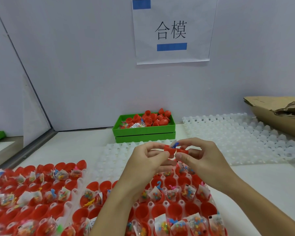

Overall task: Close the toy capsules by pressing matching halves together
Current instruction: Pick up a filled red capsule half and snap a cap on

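I see my left hand (147, 156) and right hand (198, 155) raised together above the table, each pinching one half of a red capsule. The left fingers curl round the cup-shaped half (169, 151), glossy smooth plastic with its open mouth tipped toward the other hand; a blue toy piece and a slip of white wrapper (174, 144) stick out of it. The right thumb and forefinger grip the second half (182, 151), its rim just beside the first — I cannot tell whether the two rims already touch.

Below my wrists lie white translucent moulded trays (150, 204), dimpled like egg cartons, their pockets filled with open red half-shells (144, 212). Many shells hold crinkly clear packets (188, 192) of small coloured beads and figures. A second filled tray (32, 189) sits to the left, blurred at the edges.

Farther out, bare trays of the same knobbly plastic (237, 133) spread across the right of the pale tabletop (262, 181). Against the wall stands a stacked pair of green rectangular bins (144, 133), the upper one heaped with loose red halves (153, 117) and a few packets. Torn brown cardboard (278, 111) rests at the far right. The plain bluish-white wall (83, 65) carries a paper sign (172, 31) with two printed characters — fixed by strips of blue tape.
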`<state>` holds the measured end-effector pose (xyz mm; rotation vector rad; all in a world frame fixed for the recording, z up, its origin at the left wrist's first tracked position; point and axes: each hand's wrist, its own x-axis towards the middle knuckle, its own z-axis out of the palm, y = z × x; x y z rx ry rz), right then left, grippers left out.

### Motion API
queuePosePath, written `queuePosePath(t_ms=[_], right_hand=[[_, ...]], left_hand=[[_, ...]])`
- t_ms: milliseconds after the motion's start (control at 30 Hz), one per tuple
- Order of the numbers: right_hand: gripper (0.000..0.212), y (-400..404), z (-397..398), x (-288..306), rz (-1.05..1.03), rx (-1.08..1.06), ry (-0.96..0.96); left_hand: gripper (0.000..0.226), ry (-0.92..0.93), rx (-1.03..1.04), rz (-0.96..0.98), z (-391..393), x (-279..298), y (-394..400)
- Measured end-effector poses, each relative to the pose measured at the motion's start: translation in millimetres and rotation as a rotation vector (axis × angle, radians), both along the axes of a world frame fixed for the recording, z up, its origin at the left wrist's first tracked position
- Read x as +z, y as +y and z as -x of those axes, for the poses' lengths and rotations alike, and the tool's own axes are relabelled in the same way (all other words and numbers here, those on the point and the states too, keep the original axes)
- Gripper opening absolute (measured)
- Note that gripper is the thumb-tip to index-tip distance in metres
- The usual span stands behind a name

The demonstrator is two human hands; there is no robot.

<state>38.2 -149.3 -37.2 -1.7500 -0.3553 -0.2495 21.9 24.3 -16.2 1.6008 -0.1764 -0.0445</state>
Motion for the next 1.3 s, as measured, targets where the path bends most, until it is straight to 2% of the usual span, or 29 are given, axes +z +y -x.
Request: queuePosePath(t_ms=[200, 367, 567, 700, 1033, 1300], right_hand=[[0.025, 0, 1, 0, 0.036, 0.029, -0.027], [0.023, -5, 0, 1, 0.114, 0.045, -0.064], [0.013, -6, -2, 3, 0.196, -0.076, -0.144], [0.009, -5, -1, 5, 0.184, -0.076, -0.154], [0.019, -8, 1, 8, 0.122, -0.003, -0.09], [0.023, -12, 1, 10, 0.123, -0.006, -0.13]], left_hand=[[0.023, -0.082, -0.007, -0.084, -3, -4, 3], [0.023, -0.108, -0.01, -0.146, -6, -8, 4], [0.024, -0.129, -0.001, -0.252, -6, -10, 3], [0.026, -0.157, -0.011, -0.307, -5, -12, 0], [0.027, -0.155, -0.01, -0.272, -4, -14, -4], [0.027, -0.162, 0.053, -0.231, -4, -13, -7]])
